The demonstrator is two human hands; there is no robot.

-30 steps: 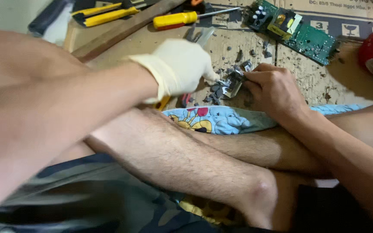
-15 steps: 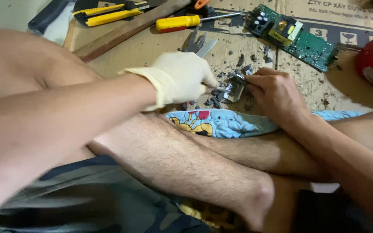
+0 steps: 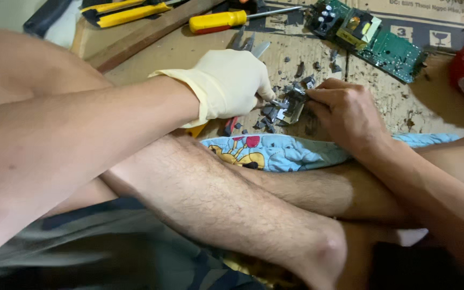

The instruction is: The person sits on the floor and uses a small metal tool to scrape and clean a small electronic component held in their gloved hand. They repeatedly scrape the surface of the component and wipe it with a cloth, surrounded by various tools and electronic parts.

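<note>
Hands barely shifted since earlier; gloved left hand [image 3: 231,83] and bare right hand [image 3: 345,110] both pinch the small metal part [image 3: 291,104], mid-prying; next needs steady grip.

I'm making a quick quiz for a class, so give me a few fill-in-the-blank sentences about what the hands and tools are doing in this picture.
1. The left hand wears a cream-coloured ____, while the right hand is bare.
2. Both hands meet on a small metal part that lies among grey ____ on the cardboard.
3. The screwdriver above the hands has a ____ handle.
4. The circuit board at the upper right is ____ in colour.

Missing words: glove; fragments; yellow; green
</note>
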